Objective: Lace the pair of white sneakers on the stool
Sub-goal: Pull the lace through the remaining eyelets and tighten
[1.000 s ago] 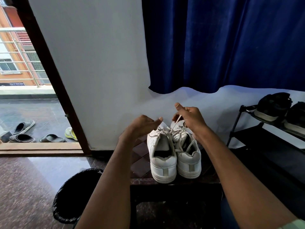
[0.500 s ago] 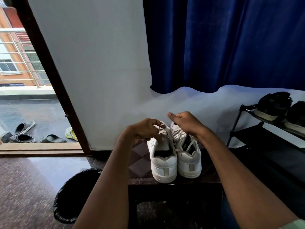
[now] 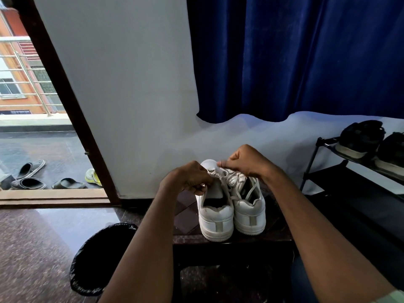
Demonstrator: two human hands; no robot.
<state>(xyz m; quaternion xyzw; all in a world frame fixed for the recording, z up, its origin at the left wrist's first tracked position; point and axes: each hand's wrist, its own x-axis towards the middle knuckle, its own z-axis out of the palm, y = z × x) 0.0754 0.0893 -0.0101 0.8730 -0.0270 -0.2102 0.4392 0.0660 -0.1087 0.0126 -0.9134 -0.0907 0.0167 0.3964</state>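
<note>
Pinching lace (image 3: 220, 174) ends over the left sneaker (image 3: 215, 212), both hands, left (image 3: 189, 179) and right (image 3: 248, 160), are gripping with closed fingers.

1. Two white sneakers: left sneaker (image 3: 215, 217) and right sneaker (image 3: 249, 212), side by side on one stool (image 3: 236, 242).
2. Two hands: left hand (image 3: 188, 178) and right hand (image 3: 247, 160).
3. One black bin (image 3: 96, 256) on the floor.
4. Two dark shoes (image 3: 360, 136) on one shoe rack (image 3: 323, 171).
5. Four sandals (image 3: 28, 182) outside the doorway.
6. One blue curtain (image 3: 295, 57).
</note>
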